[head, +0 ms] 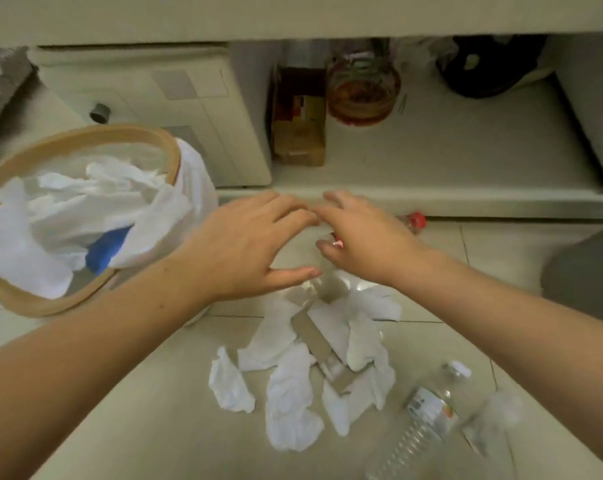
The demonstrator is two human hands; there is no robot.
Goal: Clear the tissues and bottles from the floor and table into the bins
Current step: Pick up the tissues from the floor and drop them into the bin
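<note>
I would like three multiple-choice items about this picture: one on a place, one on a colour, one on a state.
1. Where does the bin stand?
A. left of the hands
B. right of the hands
C. on the shelf

2. What colour is the cap of the bottle by the right wrist?
A. blue
B. red
C. black

3. How do the crumpled tissues lie?
A. stacked neatly
B. folded in a box
C. scattered on the floor

Key:
1 A: bin is left of the left hand and right hand.
2 B: cap is red.
3 C: tissues lie loose.
</note>
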